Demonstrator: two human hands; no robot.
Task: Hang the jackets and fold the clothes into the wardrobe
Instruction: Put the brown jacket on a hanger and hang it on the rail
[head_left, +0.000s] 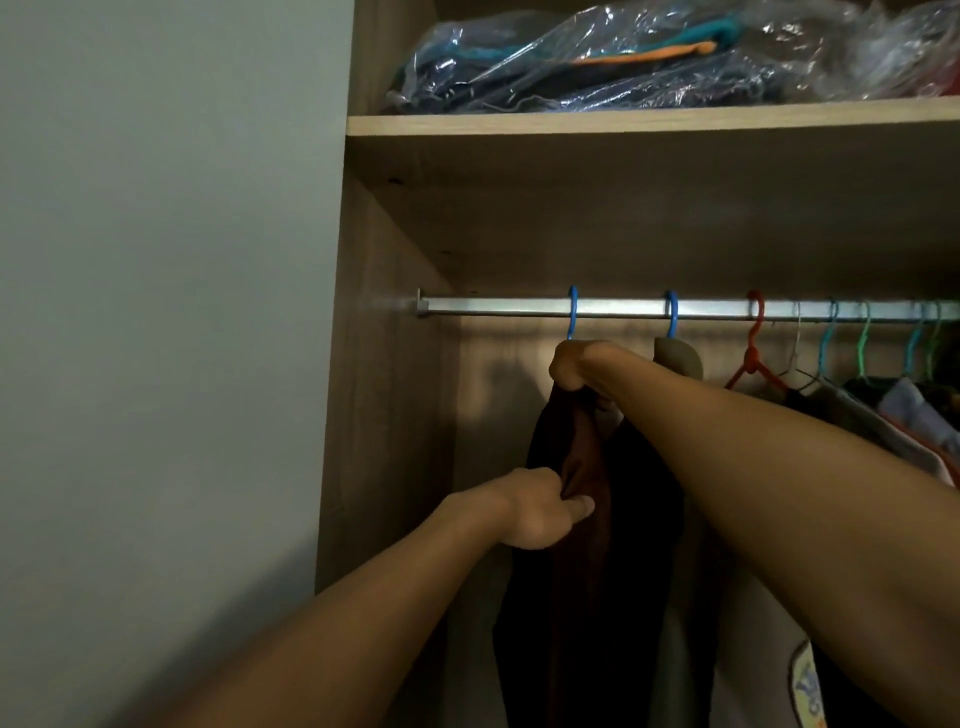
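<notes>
Under the silver metal wardrobe rail (675, 307), your right hand (574, 366) grips the dark brown jacket (587, 545) at its collar, steadying it below the leftmost blue plastic hanger hook (572, 312), while your left hand (540, 512) pinches its front, probably to straighten it.

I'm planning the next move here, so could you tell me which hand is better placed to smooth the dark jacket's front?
Left, probably. The left hand already pinches the dark jacket at mid-height, while the right hand grips its top under the blue hanger.
</notes>
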